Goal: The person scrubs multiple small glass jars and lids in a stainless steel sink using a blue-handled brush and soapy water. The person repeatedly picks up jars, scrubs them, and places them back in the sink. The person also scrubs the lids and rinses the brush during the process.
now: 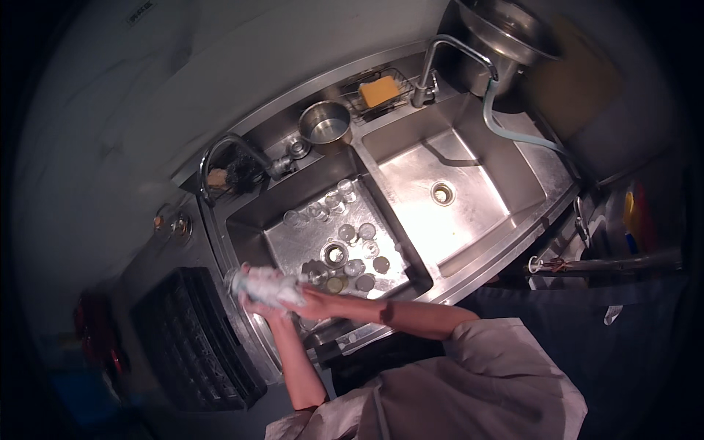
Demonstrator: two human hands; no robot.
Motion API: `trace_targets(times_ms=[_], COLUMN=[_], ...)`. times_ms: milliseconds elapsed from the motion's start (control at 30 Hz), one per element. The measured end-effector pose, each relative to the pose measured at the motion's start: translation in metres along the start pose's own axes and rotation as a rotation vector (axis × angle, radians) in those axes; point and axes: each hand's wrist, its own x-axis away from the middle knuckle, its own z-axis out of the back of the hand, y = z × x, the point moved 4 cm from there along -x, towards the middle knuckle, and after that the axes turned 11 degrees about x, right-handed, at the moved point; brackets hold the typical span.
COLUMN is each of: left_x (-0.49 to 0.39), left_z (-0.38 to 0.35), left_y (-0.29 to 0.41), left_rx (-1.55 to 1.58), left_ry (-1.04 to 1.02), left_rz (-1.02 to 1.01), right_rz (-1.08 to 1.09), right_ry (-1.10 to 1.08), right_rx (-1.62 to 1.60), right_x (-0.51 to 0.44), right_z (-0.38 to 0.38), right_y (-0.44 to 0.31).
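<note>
My left hand (257, 306) and my right hand (311, 303) are together over the near left corner of the left sink basin (247, 231). Between them is a bunched white cloth (267, 287), gripped by both. A clear rim, probably of a drinking glass, shows at the cloth's left end; the wrap and some blur hide the rest. Below and beyond my hands, several clear glasses (334, 201) lie or stand on the basin floor. More small glasses (367, 231) surround the drain (334, 254).
A black plastic crate (187, 335) stands left of the sink. Behind the basins are a curved faucet (234, 140), a steel pot (325, 124) and an orange sponge (379, 91) in a wire rack. A second faucet (456, 41) with a hose (495, 124) rises by the right basin (467, 209).
</note>
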Motion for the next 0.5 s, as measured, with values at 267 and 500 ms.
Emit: trace_targets(times_ms=[267,500], left_x=[0.008,-0.01], left_z=[0.017,-0.012], left_y=[-0.004,-0.007], left_rx=[-0.221,0.012], left_ry=[0.43,-0.085], left_rz=[-0.183,-0.047], right_rz=[0.038,-0.631], right_ry=[0.055,0.076], right_rx=[0.088,-0.667], right_x=[0.006,0.011], right_z=[0.008,0.025], right_y=[0.007,-0.017])
